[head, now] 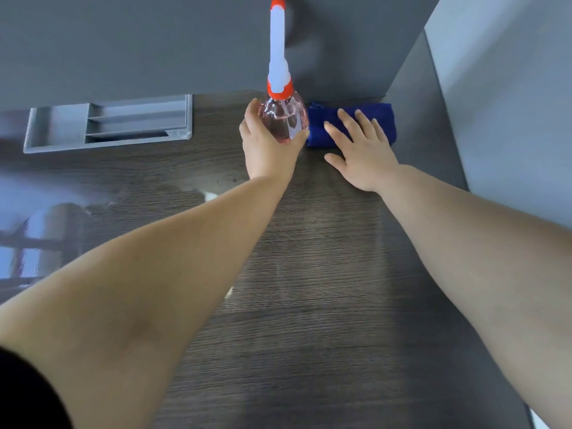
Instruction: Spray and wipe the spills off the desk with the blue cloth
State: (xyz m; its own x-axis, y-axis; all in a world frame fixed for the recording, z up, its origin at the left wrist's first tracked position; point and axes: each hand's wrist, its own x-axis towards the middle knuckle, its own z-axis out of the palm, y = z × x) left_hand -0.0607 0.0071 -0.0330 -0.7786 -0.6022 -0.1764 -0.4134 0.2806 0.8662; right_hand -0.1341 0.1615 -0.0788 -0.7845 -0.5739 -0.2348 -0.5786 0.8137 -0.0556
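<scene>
A clear spray bottle (283, 119) with pinkish liquid and an orange-and-white spray head stands upright at the back of the dark wood-grain desk (309, 305). My left hand (266, 147) is wrapped around its round body. Right beside it lies the folded blue cloth (380, 117). My right hand (362, 150) rests flat on the cloth's front part, fingers spread, holding nothing. Small dark specks and a shiny wet patch (213, 193) lie on the desk just in front of the bottle, to the left of my left wrist.
A grey recessed cable tray (108, 125) is set into the desk at the back left. A grey partition (123, 41) closes the back and another grey panel (495, 103) closes the right side. Reflections shine on the desk's left part.
</scene>
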